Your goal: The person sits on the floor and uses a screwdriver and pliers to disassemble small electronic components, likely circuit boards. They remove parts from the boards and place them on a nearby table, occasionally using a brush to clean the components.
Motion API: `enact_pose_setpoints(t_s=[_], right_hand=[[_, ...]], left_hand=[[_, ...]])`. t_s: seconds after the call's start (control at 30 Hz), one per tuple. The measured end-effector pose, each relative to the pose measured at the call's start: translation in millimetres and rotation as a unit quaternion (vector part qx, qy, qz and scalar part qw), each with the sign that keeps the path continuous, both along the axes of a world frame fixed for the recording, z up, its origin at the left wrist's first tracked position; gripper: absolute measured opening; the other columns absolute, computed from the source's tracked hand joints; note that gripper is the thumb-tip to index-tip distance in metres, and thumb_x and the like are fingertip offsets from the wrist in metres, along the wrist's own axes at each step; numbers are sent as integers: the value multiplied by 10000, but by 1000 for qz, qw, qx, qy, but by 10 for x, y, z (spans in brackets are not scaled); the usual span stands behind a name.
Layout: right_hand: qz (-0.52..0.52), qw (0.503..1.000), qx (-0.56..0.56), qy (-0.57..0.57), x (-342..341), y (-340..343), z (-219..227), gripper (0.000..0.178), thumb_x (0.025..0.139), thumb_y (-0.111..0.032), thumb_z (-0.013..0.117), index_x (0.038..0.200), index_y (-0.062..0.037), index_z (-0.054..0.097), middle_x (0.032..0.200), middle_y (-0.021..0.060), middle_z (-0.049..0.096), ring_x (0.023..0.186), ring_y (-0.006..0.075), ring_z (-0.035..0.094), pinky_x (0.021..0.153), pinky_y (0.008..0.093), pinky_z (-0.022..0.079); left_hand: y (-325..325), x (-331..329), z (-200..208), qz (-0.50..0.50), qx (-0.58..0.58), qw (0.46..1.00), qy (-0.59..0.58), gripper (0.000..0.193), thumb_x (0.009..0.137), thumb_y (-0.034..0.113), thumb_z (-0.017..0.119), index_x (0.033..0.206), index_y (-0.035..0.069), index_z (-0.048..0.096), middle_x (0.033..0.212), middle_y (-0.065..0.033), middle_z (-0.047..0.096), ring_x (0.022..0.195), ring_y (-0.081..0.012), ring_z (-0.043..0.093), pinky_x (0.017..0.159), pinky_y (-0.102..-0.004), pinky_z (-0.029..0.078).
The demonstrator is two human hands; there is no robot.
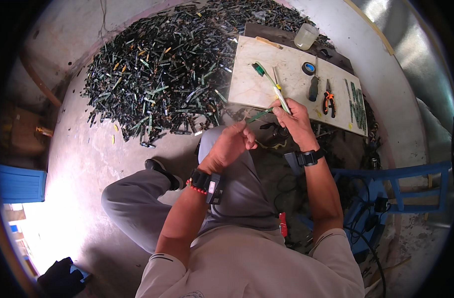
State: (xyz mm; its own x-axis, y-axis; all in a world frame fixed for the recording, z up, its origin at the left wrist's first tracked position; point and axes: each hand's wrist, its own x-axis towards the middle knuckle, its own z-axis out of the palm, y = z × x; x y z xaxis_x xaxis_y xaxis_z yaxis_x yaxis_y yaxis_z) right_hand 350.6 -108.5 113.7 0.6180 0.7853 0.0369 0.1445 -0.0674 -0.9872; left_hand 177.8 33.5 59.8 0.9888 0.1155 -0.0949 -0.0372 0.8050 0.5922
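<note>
So, clock directions from the middle of the view: the right hand (295,121) is at about 2 o'clock, fingers closed around the handle of a green-and-white brush (280,97). The brush tilts up and away, with its green bristle head out toward half past 12, over the near part of the tabletop (291,59). There's also a thin green strip (260,115) running from the right thumb down toward 8 o'clock, to the fingertips of the left hand (233,143). Those left fingers are curled in and mostly hidden from up here; the strip's end is right by them, but I can't tell if they're actually pinching it.

The tabletop is a pale board out at about half past 1. On it you've got a roll of black tape (308,68), then a screwdriver (313,88) with a dark handle at 2, orange-handled pliers (329,103) just beside that, and a bunch of green strips (357,107) lined up near the edge at half past 2. A whitish cup (306,37) stands just past the far edge at 1 o'clock.

From 10 to 12 there's a massive pile (157,74) of dark and green strips on the floor (88,149). Both wrists wear black straps (310,158), the left one with red beads (197,187) next to it. Blue chair (418,171) over at 3.
</note>
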Motion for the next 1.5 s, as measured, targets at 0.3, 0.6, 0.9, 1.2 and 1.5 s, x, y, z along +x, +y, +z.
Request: enact_pose_setpoints(t_s=[0.3,0.6,0.9,1.2,1.5], right_hand=[[-185,982,31,8,-136,229,-52,244,960,-139,612,1163,-5,641,783,-5,621,600,24,495,488,176,368],[-259,948,-56,-174,-546,-178,-441,337,994,-277,547,1077,37,639,704,174,559,627,262,534,626,376,455],[-207,958,-29,-194,-1075,-386,-522,189,953,-154,607,1023,17,647,664,170,538,559,249,498,564,349,440],[-193,953,-86,-216,-816,-299,-489,254,903,-157,682,1085,20,669,746,112,635,662,107,546,641,265,473],[-225,940,-75,-243,-734,-380,-464,215,894,-92,681,1070,32,666,711,64,612,644,63,506,594,238,444]], left_hand=[[-54,10,-58,42,32,998,29,290,991,344,539,892,72,549,775,-82,604,671,-179,553,800,-378,497],[-91,89,-141,95,44,992,73,270,998,296,533,880,54,564,778,-89,616,676,-183,559,739,-363,486],[-125,198,-321,159,93,978,95,257,993,268,544,870,45,572,778,-76,601,696,-173,570,655,-330,476],[-143,184,-374,183,114,972,98,280,994,292,550,878,38,556,772,-67,585,687,-162,564,639,-310,474],[-193,229,-325,205,165,956,126,435,1008,409,468,824,24,552,735,-72,608,619,-137,556,591,-273,456]])
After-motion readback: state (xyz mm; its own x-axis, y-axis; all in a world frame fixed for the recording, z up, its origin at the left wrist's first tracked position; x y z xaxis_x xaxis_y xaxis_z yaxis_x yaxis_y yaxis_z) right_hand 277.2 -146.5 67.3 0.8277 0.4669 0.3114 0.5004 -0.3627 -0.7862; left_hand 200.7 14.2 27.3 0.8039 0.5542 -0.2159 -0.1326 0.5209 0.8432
